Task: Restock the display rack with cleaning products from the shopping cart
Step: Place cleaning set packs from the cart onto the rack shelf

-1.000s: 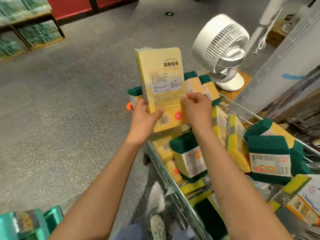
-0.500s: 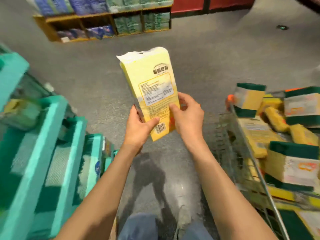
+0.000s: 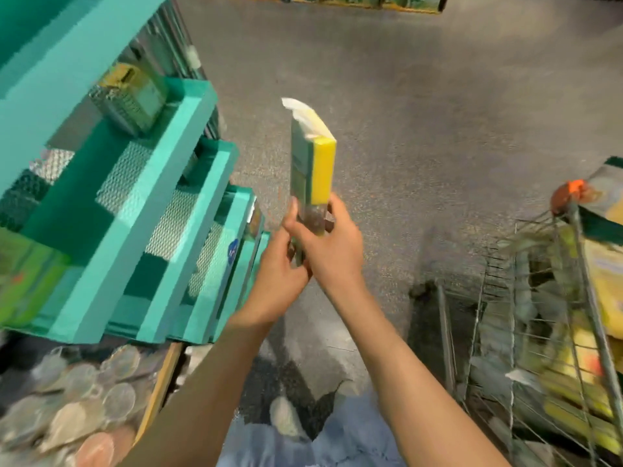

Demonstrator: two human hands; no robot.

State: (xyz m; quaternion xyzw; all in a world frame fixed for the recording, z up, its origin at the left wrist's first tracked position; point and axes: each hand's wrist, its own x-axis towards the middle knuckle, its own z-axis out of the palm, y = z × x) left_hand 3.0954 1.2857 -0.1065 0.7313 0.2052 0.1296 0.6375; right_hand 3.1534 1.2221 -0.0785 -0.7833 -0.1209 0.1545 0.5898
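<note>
Yellow foam backed by a green scouring layer, sealed in a clear plastic sleeve: this flat pack of sponges (image 3: 312, 170) stands upright and edge-on to the camera, above the aisle floor between the rack and the cart. Both hands grip its lower end. The left hand (image 3: 279, 281) wraps it from beneath and the right hand (image 3: 332, 246) closes round it from the other side, thumb and fingers curled on the wrapper. Held narrow-side forward like this, it looks ready to slide on edge into a slot, so I judge the carrying step nearly done and the placing still to come. The crimped white top of the wrapper flares loosely, and the film looks slick, so a grip at one end could let the pack wobble.

To the left, near the pack but not touching it, rises the turquoise tiered display rack (image 3: 158, 197), its trays floored with silvery wire mesh and mostly bare, with a blurred wrapped packet on an upper tier. On the right stands the grey wire shopping cart (image 3: 580, 298), piled with more yellow packs. Speckled grey flooring (image 3: 421, 96) lies beneath.
</note>
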